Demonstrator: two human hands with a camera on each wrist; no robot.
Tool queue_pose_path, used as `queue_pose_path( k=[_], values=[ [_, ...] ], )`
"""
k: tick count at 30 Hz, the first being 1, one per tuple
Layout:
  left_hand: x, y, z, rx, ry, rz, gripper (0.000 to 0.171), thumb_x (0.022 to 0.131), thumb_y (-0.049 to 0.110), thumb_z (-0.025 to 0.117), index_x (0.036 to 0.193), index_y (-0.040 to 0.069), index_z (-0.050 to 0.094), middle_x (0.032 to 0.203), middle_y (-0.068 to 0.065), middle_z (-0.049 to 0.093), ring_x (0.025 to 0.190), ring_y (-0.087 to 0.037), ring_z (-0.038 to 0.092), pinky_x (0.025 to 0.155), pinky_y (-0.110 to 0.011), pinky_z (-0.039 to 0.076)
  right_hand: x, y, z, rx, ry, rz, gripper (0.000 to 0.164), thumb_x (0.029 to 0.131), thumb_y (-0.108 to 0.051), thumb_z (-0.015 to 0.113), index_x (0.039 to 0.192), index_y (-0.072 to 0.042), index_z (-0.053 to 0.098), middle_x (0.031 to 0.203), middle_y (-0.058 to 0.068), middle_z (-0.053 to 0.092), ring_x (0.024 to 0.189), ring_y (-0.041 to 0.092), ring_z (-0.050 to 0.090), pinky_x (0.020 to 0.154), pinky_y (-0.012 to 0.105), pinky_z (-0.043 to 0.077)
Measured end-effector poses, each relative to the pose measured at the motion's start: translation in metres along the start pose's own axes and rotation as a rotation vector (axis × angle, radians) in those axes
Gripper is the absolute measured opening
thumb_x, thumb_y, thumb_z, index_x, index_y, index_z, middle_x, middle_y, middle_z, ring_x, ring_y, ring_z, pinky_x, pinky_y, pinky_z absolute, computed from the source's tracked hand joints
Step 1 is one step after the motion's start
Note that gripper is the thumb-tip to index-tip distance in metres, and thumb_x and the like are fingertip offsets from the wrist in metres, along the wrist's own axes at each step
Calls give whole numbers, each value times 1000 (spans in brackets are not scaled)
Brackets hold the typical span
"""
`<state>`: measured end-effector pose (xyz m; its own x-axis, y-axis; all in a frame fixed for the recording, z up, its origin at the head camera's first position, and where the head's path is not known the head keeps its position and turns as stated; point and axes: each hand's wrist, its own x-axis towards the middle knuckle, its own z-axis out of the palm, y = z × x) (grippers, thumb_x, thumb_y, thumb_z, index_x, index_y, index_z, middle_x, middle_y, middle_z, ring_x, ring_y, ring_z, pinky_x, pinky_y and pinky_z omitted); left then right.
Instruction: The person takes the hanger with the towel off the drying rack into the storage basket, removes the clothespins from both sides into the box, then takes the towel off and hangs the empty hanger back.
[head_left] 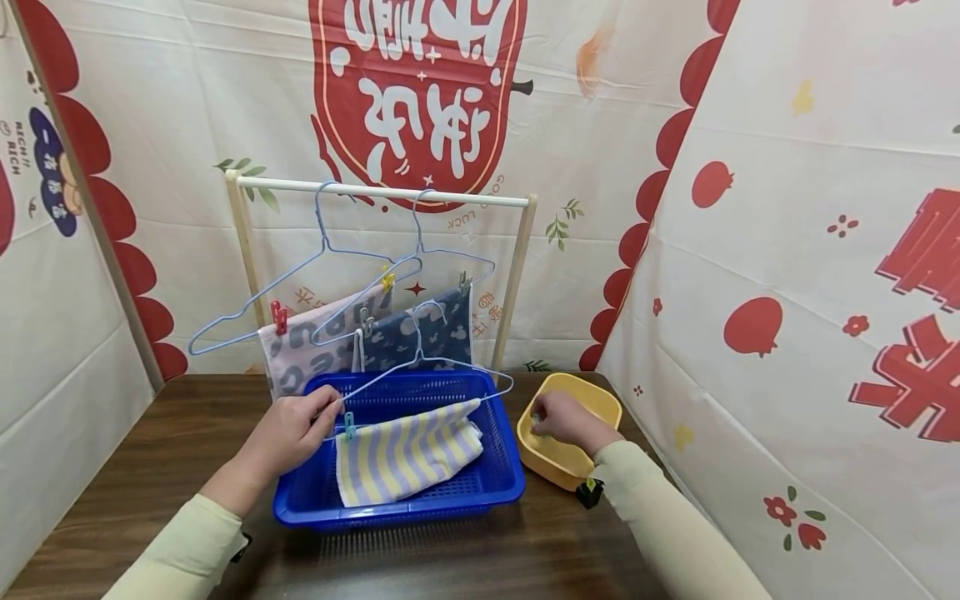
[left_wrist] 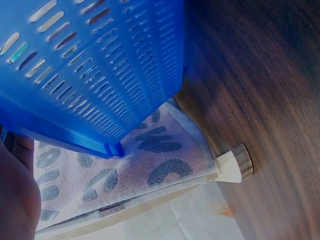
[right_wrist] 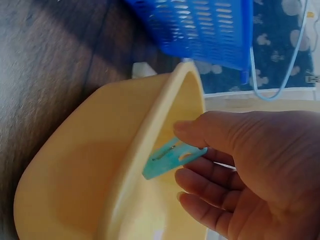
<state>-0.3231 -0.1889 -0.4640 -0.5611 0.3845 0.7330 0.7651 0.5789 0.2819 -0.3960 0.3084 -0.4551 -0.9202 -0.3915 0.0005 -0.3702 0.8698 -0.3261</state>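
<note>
In the head view my left hand [head_left: 294, 429] grips the left end of a blue clothes hanger [head_left: 457, 364], held over a blue basket [head_left: 397, 515]. From that hanger hangs a yellow-and-lavender striped towel [head_left: 408, 457], with a teal clip [head_left: 349, 426] at its left top corner. No clip shows at the towel's right corner. My right hand [head_left: 567, 419] is over a yellow bin [head_left: 558, 475]. Thumb and fingers pinch a turquoise clothespin [right_wrist: 172, 158] there, seen in the right wrist view. The left fingers are mostly hidden in the left wrist view.
Behind the basket stands a rack with a white rail [head_left: 382, 192]. Two hangers on it carry a pink towel [head_left: 322, 333] and a navy towel [head_left: 427, 329], fixed with clothespins. Printed cloth walls [head_left: 675, 308] surround the wooden table [head_left: 165, 467].
</note>
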Motion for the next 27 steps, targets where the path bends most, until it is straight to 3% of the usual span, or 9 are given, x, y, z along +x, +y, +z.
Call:
queue_pose_path(
  k=[8, 11, 14, 20, 25, 27],
  values=[
    [0, 0, 0, -6, -6, 3, 21, 102, -1, 71, 98, 19, 64, 72, 18, 53, 60, 4, 49, 52, -22, 48, 3, 0, 7, -6, -113, 33, 15, 89, -7, 90, 85, -8, 75, 76, -2, 67, 68, 14, 59, 65, 31, 52],
    [1, 1, -1, -11, -7, 2, 24, 102, -2, 71, 98, 20, 64, 72, 18, 52, 60, 4, 49, 52, -22, 48, 9, 5, 12, -74, -147, 6, 12, 87, -4, 87, 83, -6, 76, 75, 0, 69, 66, 15, 61, 66, 35, 56],
    [1, 1, -1, -11, -8, -1, 24, 102, -2, 72, 98, 20, 64, 72, 18, 52, 60, 4, 49, 52, -22, 48, 20, 26, 23, -153, -162, -73, 8, 88, -7, 84, 85, -4, 77, 78, 1, 71, 68, 14, 61, 66, 36, 57],
    [0, 2, -2, -6, -8, -6, 18, 102, -2, 72, 98, 15, 66, 73, 17, 53, 60, 4, 49, 52, -22, 48, 15, 8, 19, -191, -189, -12, 13, 88, -7, 87, 83, -5, 75, 76, 0, 69, 68, 15, 58, 66, 35, 54],
    [0, 3, -2, -9, -7, -6, 18, 102, -2, 72, 98, 14, 66, 73, 17, 53, 60, 4, 49, 51, -21, 48, 22, 20, 28, -217, -209, -16, 16, 89, -6, 88, 81, -6, 74, 71, -2, 64, 64, 14, 51, 63, 34, 50],
    [0, 3, -2, -11, -7, -5, 17, 102, -2, 72, 98, 14, 67, 73, 17, 53, 60, 4, 49, 52, -21, 48, 29, 36, 38, -233, -198, -42, 14, 87, -6, 88, 84, -5, 74, 73, -1, 65, 64, 15, 53, 63, 34, 51]
  ],
)
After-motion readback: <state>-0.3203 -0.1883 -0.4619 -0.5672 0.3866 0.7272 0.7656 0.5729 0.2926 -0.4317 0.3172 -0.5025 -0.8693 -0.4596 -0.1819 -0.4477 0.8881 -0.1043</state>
